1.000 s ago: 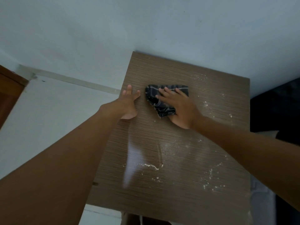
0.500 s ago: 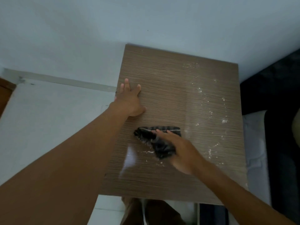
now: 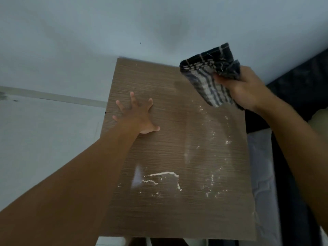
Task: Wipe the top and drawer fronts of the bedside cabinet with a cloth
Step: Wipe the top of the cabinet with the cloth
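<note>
The brown wood-grain top of the bedside cabinet fills the middle of the view, seen from above. White powdery streaks lie near its front and along its right side. My left hand presses flat on the top near the left edge, fingers spread. Gripped in my right hand is a folded dark checked cloth, raised off the surface above the far right corner. The drawer fronts are hidden below the top.
A pale wall stands right behind the cabinet. Pale floor lies to the left. A dark bed edge and a white patterned sheet run along the right side, close to the cabinet.
My right hand has lifted the cloth off the top, from the middle front up toward the far right corner. A ridge of white powder shows where the cloth was. My left hand has stayed planted.
</note>
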A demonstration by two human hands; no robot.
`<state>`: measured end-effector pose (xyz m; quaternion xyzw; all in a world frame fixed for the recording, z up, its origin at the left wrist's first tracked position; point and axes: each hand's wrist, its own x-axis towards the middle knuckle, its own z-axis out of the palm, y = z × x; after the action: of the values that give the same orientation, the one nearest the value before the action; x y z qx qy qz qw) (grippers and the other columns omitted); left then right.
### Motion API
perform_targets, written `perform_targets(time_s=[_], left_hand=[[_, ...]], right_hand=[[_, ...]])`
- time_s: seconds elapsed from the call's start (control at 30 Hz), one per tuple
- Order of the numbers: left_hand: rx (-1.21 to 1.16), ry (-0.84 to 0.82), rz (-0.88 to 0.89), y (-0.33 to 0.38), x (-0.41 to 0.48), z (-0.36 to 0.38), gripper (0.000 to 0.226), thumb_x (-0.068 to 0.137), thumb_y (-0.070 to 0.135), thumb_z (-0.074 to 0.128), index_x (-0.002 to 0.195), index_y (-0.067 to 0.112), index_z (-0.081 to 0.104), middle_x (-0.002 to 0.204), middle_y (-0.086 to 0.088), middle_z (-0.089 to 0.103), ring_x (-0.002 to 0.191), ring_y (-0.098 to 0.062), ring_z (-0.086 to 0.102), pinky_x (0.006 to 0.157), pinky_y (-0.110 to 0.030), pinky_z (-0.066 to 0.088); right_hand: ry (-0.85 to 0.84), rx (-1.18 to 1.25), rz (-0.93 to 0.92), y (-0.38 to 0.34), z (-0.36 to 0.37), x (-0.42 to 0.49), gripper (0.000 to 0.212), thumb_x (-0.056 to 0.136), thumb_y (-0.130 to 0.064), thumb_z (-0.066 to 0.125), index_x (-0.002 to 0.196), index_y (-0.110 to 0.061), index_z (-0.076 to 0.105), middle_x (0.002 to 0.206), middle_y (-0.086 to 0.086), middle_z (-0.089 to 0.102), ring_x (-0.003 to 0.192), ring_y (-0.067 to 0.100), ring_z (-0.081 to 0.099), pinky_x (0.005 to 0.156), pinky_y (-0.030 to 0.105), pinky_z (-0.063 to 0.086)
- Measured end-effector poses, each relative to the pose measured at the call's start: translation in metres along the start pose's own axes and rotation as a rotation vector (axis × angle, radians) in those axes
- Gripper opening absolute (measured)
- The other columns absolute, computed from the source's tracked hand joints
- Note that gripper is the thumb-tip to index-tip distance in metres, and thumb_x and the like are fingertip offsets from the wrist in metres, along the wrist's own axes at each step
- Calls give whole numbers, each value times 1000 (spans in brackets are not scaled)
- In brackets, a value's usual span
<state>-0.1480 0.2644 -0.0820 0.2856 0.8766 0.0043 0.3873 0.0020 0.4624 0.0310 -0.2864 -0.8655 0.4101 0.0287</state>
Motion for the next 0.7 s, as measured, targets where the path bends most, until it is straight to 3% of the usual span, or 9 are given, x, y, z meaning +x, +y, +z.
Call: perform_targets(time_s=[0.1,0.2,0.3,0.4,0.5,0.6,0.7], left_hand=[[5,-8,0,12,7,-2,108,73,59,72,148,50,-5,155,-2,-37,138,-52,-26,106,-74,11],[14,-15,-2,23,15,-6,110,71,58,74,148,51,-5,154,-2,-38,137,-53,-26,107,-74,11],[45,-30,5,29,26,-7,115,69,59,76,148,50,-7,153,-7,-39,137,-54,-26,111,-71,5],[43,-36,11,30,32,-7,117,67,59,77,148,50,-7,152,-9,-41,138,-51,-27,111,-70,1],[14,-51,-6,32,29,-8,114,70,56,77,147,51,-7,152,-4,-42,136,-51,-30,109,-72,5],[-10,-54,-21,35,26,-10,113,71,53,77,147,53,-6,152,1,-42,136,-51,-32,106,-73,9],[-11,-49,-22,33,29,-8,115,69,54,78,147,53,-6,151,0,-43,136,-50,-31,107,-74,7]], right_hand=[[46,-240,-94,9,-13,39,22,91,-25,53,106,-13,62,100,10,68,88,23,60,74,34,45],[130,-582,-269,19,-10,75,44,85,-16,54,129,-22,54,114,10,68,97,33,63,74,36,43],[171,-774,-380,35,10,99,49,83,-18,59,131,-24,52,115,6,68,98,31,64,73,35,46],[-28,-818,-430,63,34,111,50,83,-19,64,131,-20,53,116,10,67,102,31,63,77,36,47],[-200,-787,-404,90,45,116,70,79,-18,67,144,-18,42,143,11,50,128,31,49,103,48,42],[-221,-707,-365,108,49,115,77,81,-20,66,149,-25,32,157,5,29,139,34,34,112,54,31],[-154,-582,-361,110,54,106,72,87,-19,62,150,-29,28,160,0,22,145,31,21,117,55,19]])
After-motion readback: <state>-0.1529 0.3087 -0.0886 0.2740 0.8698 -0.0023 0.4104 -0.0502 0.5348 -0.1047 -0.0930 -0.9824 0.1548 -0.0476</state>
